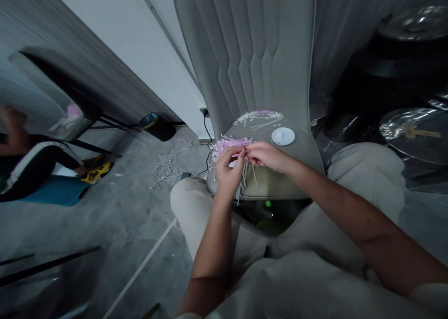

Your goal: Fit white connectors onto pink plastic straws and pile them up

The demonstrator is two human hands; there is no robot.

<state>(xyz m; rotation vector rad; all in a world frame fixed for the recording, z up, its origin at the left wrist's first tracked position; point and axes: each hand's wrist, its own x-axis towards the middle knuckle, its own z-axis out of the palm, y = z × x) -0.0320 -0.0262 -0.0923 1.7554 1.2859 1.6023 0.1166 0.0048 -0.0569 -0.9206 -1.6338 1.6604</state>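
Shredded paper strips (227, 146), pale pink and white, are bunched above the near edge of a grey padded chair seat (297, 156). The left hand (228, 170) and right hand (268, 156) meet there, both pinching the bunch, with white ends hanging below. Farther along the seat lie loose white strips (257, 117) and, to their right, a round white lid (283, 136). Left of the chair, a coil of white cable (171, 165) lies on the concrete floor, and beyond it sits a co-worker (31, 169).

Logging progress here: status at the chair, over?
Left hand, right hand both on a bunch of thin pink-and-white strips. Strips hang over the beige chair seat. Nothing in the way.
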